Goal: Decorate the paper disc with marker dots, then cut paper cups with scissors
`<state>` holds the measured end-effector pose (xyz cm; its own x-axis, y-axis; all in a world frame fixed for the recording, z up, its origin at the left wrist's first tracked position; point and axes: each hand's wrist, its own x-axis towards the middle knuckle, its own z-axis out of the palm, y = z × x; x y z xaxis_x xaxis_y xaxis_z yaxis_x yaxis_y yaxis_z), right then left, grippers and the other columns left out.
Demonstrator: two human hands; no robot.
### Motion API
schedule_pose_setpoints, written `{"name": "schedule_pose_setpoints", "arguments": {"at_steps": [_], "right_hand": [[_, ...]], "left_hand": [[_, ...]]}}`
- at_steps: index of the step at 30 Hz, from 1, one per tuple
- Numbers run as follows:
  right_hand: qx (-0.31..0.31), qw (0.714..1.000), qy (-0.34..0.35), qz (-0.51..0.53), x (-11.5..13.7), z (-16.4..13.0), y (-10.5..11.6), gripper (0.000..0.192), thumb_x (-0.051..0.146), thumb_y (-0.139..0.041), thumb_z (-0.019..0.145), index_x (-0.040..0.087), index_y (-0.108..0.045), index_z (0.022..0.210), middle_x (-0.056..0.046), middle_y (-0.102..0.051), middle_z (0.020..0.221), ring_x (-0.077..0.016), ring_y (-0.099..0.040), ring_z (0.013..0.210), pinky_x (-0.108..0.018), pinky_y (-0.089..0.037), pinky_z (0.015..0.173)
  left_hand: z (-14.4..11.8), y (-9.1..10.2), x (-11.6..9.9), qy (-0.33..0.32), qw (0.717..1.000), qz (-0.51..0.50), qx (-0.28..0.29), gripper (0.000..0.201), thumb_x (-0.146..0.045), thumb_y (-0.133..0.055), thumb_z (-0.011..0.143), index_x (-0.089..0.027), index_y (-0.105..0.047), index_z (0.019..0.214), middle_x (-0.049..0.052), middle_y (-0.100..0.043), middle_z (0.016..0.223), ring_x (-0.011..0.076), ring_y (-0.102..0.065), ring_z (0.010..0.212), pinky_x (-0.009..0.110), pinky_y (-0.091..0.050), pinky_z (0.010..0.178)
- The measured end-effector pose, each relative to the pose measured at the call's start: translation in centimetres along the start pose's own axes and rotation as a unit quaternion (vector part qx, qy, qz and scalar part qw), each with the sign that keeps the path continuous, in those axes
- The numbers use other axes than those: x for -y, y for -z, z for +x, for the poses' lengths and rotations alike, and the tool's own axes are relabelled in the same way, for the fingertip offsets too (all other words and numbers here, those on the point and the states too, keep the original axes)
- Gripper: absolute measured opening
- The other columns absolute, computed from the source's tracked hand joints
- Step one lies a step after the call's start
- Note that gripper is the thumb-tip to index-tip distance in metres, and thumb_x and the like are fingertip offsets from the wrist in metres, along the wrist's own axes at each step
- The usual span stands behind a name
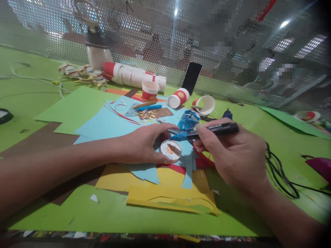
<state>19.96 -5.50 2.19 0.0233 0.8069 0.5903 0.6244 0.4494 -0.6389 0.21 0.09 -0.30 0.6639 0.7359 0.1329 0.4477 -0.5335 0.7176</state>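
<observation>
right now the left hand (144, 144) lies over the blue paper (103, 124) near the middle of the worktop (31, 113), its fingers curled round a small upturned paper cup (170, 150) and pinning it in place; the cup's round white bottom faces up and carries orange and blue marks. the right hand (232, 155) is clenched round a black marker (207, 131) with a blue tip, held almost level, the tip hanging just above the cup's far edge; whether it touches the cup is hard to tell. under both hands sheets of yellow paper (168, 196), red paper (178, 168) and more blue overlap in a loose pile. just behind the marker sits a blue-painted cup (188, 120). farther back one red-and-white cup (150, 90) stands upright, two more lie on their sides, and a long stack of cups (134, 75) lies flat against the mesh screen (232, 62), near a white bottle (97, 48). a dark phone (191, 77) leans upright on the screen. a black cable (279, 175) coils on the green surface to the right
</observation>
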Motion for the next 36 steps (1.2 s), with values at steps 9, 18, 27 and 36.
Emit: {"name": "schedule_pose_setpoints", "arguments": {"at_steps": [9, 18, 27, 36], "right_hand": [[0.015, 1.0, -0.013, -0.025, -0.22, 0.22, 0.16, 0.02, 0.036, -0.064, 0.084, 0.021, -0.063, 0.071, 0.001, -0.064, 0.058, -0.0142, -0.062, 0.05, -0.027, -0.051, 0.049], [0.035, 0.999, -0.016, -0.016, -0.35, 0.21, -0.02, 0.018, 0.036, -0.065, 0.084, 0.022, -0.063, 0.073, 0.002, -0.065, 0.052, -0.0149, -0.064, 0.045, -0.023, -0.046, 0.036], [0.032, 0.999, -0.006, -0.013, -0.49, 0.11, -0.11, 0.016, 0.032, -0.066, 0.083, 0.021, -0.063, 0.073, 0.002, -0.066, 0.053, -0.0148, -0.063, 0.044, -0.023, -0.047, 0.037], [0.042, 0.999, -0.002, -0.02, -0.67, 0.18, 0.09, 0.016, 0.033, -0.065, 0.083, 0.02, -0.064, 0.074, 0.001, -0.067, 0.054, -0.0153, -0.065, 0.045, -0.022, -0.05, 0.039]], "left_hand": [[-0.09, -0.16, 0.09, 0.009, 1.0, -0.015, -0.003, 0.08, -0.041, -0.078, 0.067, -0.022, -0.045, 0.137, 0.006, -0.064, 0.105, 0.0193, -0.06, 0.086, 0.029, -0.048, 0.074], [0.02, -0.06, -0.01, -0.001, 1.0, -0.007, -0.001, 0.078, -0.043, -0.076, 0.069, -0.021, -0.045, 0.137, 0.004, -0.064, 0.101, 0.0187, -0.059, 0.083, 0.03, -0.047, 0.074], [0.03, 0.04, -0.14, -0.005, 1.0, -0.001, 0.005, 0.078, -0.043, -0.075, 0.071, -0.02, -0.043, 0.138, 0.005, -0.064, 0.105, 0.0192, -0.06, 0.086, 0.029, -0.047, 0.073], [0.06, -0.03, -0.01, -0.014, 1.0, 0.006, -0.001, 0.077, -0.04, -0.075, 0.07, -0.02, -0.044, 0.138, 0.006, -0.065, 0.107, 0.02, -0.061, 0.088, 0.03, -0.047, 0.075]]}}
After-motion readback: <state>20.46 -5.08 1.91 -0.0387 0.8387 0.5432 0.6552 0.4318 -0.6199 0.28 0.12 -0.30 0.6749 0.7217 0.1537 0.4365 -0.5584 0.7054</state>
